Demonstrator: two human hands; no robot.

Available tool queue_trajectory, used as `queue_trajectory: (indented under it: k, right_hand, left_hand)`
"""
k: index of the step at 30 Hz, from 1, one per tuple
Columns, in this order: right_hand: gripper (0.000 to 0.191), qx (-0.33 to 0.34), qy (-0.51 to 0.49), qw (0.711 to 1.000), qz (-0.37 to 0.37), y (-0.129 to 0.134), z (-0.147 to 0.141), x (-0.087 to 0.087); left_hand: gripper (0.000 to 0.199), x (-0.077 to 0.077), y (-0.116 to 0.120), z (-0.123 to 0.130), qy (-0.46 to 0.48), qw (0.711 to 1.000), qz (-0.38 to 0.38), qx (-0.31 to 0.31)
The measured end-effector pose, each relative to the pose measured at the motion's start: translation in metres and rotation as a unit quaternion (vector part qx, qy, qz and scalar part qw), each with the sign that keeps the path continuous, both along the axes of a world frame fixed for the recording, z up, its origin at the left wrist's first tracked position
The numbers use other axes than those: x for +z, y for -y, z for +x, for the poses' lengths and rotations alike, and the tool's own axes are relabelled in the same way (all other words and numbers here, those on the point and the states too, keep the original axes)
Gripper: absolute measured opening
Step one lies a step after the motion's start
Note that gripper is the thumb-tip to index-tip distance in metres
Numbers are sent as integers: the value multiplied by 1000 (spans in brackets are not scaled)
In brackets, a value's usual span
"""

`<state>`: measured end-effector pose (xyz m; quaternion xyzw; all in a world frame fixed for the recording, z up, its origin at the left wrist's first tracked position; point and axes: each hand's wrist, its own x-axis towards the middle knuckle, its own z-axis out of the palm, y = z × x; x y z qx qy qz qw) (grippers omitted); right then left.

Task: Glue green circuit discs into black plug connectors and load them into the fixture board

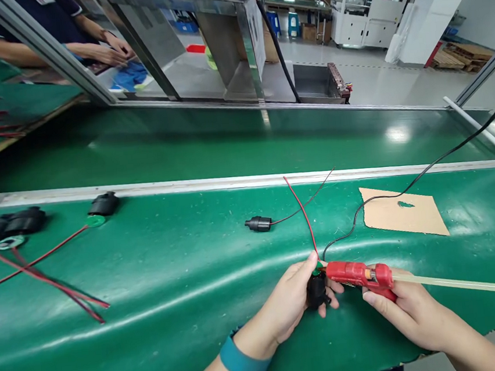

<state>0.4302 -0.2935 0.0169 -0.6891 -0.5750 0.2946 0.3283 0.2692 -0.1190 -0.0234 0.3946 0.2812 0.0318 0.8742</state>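
My left hand (291, 298) is closed around a black plastic housing (317, 291) with a small green disc at its top. A red wire (306, 217) runs up and away from that disc. In my right hand (410, 310) is a red hot glue gun (356, 273), its tip at the green disc. A long pale glue stick (462, 284) sticks out of the back of the gun. Just beyond my hands lies a small black connector (259, 224) with a thin dark wire. My fingers partly hide the housing.
A cardboard piece (403, 211) lies on the green mat at right, with the black power cord (429, 165) across it. More black housings (103, 204) with red wires lie at left. Behind a metal frame (142, 50), another person's hands (114, 49) work near blue material.
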Motion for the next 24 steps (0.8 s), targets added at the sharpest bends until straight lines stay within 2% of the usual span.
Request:
queue_trajectory:
  k: [8, 17, 24]
  right_hand:
    - [30, 18, 12, 1000, -9, -4, -3, 3]
    - [24, 15, 37, 999, -17, -7, -4, 8]
    - [20, 21, 70, 997, -10, -1, -4, 6]
  left_hand:
    - [56, 2, -1, 0, 6, 1000, -17, -1]
    - [58, 0, 0, -2, -3, 1000, -25, -2]
    - [57, -1, 1, -1, 5, 1000, -19, 0]
